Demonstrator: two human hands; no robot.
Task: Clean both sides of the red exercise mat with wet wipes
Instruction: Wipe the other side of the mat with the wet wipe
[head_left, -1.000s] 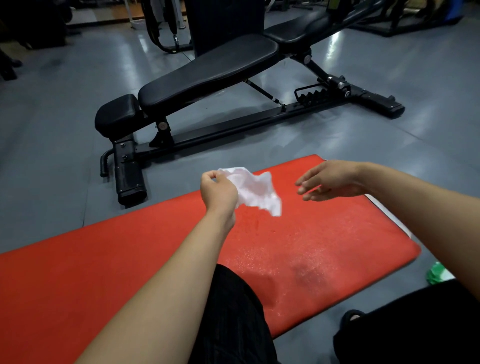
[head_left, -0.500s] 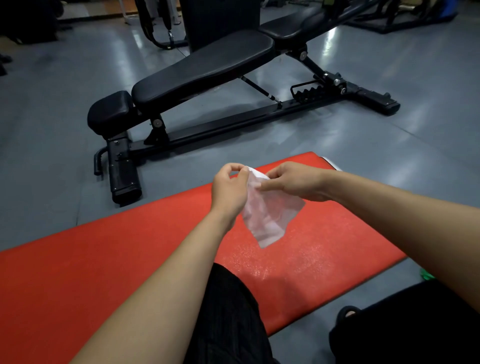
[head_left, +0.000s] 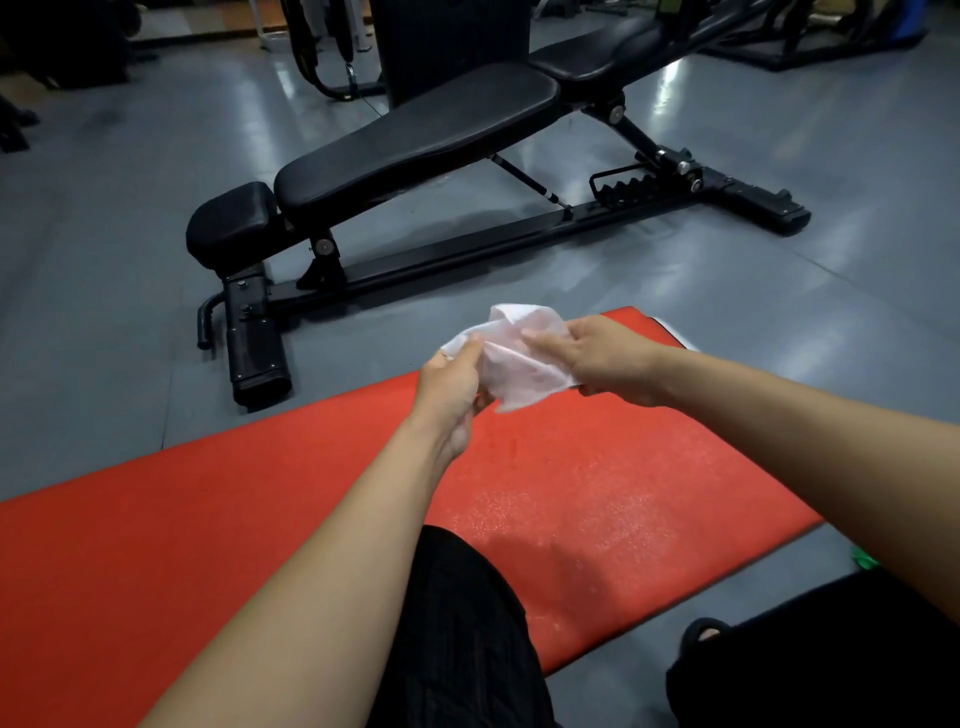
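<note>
Red mat (head_left: 260, 545) flat; left hand (head_left: 451, 387), right hand (head_left: 605, 358) pinch wipe (head_left: 511, 358) above.

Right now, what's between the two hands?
Head view: only the white wet wipe, stretched between left hand and right hand, both gripping it above the red mat.

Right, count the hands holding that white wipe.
2: the left hand grips its left edge and the right hand its right side, above the red mat.

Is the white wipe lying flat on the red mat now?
No, both the left hand and the right hand hold the wipe above the red mat.
</note>
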